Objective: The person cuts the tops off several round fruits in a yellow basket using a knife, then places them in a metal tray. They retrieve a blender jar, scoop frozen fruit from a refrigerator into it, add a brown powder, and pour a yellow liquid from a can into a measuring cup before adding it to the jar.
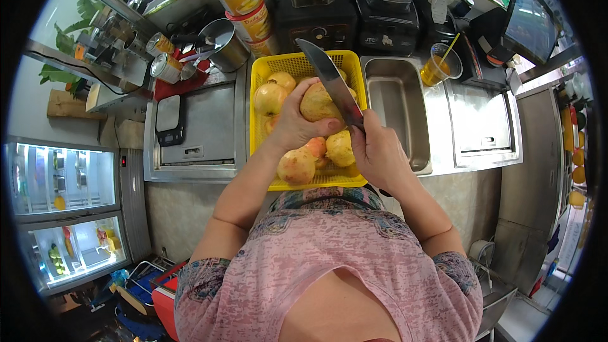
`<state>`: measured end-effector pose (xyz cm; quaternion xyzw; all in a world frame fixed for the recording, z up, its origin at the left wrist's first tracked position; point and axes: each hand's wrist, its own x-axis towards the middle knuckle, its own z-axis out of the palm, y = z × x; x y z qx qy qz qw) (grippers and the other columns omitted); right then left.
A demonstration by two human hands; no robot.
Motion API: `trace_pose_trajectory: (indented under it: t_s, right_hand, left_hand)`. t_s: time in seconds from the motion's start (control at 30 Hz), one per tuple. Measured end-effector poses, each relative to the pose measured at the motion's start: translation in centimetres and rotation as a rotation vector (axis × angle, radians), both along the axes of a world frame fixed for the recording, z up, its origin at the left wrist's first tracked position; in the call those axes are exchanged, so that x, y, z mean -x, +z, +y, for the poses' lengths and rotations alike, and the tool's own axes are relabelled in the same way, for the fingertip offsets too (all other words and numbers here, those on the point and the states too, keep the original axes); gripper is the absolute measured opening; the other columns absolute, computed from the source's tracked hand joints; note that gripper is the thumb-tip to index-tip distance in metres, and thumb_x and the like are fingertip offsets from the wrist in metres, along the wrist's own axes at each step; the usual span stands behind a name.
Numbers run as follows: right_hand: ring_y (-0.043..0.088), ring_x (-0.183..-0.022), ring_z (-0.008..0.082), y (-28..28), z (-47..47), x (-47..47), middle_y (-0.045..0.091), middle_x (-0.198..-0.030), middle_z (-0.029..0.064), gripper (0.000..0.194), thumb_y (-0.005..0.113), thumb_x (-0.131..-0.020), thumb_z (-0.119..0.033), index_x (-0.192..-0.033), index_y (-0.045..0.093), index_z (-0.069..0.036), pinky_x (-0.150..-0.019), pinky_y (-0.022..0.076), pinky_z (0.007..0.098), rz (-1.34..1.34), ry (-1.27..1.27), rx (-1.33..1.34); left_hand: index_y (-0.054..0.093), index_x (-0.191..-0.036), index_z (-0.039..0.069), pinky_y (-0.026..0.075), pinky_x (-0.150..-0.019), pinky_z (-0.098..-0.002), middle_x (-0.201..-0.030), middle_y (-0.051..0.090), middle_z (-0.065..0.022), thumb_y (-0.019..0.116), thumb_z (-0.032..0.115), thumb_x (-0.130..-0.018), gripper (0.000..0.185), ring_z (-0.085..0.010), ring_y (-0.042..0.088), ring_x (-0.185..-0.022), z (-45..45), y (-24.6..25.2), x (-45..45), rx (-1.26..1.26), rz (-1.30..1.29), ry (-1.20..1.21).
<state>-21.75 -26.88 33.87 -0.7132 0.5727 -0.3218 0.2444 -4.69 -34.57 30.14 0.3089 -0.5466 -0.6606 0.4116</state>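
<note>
My left hand (299,121) grips a yellowish pomegranate (317,103) above a yellow plastic basket (259,67). In my right hand (385,154) is a large kitchen knife (332,80), its dark-stained blade slanting up to the left across the fruit's right side. Whether the edge cuts into the skin, I cannot tell. Several more pomegranates lie in the basket, among them one at the left (270,98) and one near the front (296,166). The knife's handle is mostly hidden in my fist.
Right of the basket a steel pan (396,99) is set in the counter, with a plastic cup of yellow drink (439,66) beyond it. Blenders (316,23) and stacked cans (247,14) line the back. A digital scale (170,118) and a steel pot (225,47) stand left.
</note>
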Motion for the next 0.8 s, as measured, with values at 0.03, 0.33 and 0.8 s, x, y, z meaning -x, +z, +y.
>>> trace_pose_trajectory:
  t_s: [0.03,0.33,0.8]
  right_hand:
    - [0.051,-0.049,0.0414,0.0,0.1,0.0,0.051,-0.053,0.0205,0.018,0.051,-0.088,-0.01,-0.09,0.036,-0.001,-0.046,0.0394,0.0509,0.002,0.008,0.0]
    - [0.053,-0.05,0.0417,-0.1,-0.4,0.0,0.052,-0.054,0.022,0.019,0.05,-0.088,-0.012,-0.09,0.035,-0.001,-0.046,0.0406,0.0511,0.02,0.025,0.039]
    - [0.056,-0.05,0.0361,-2.3,0.7,-1.0,0.057,-0.062,0.0169,0.012,0.049,-0.091,-0.009,-0.094,0.04,-0.001,-0.047,0.0427,0.043,-0.292,-0.124,0.182]
  left_hand:
    - [0.042,-0.126,0.001,0.047,-0.089,-0.0267,-0.112,0.055,-0.0051,0.085,0.013,-0.064,0.076,-0.0135,0.054,-0.102,-0.2,-0.1,-0.2,0.035,-0.021,0.007]
    - [0.045,-0.123,0.0,0.045,-0.09,-0.0261,-0.111,0.056,-0.0046,0.085,0.017,-0.064,0.073,-0.0127,0.055,-0.101,-0.5,0.5,-0.1,0.041,0.003,-0.018]
    - [0.041,-0.128,0.002,0.051,-0.09,-0.0397,-0.121,0.054,-0.01,0.071,0.031,-0.08,0.063,-0.0224,0.056,-0.109,-2.0,-0.7,-1.2,-0.241,0.537,-0.006]
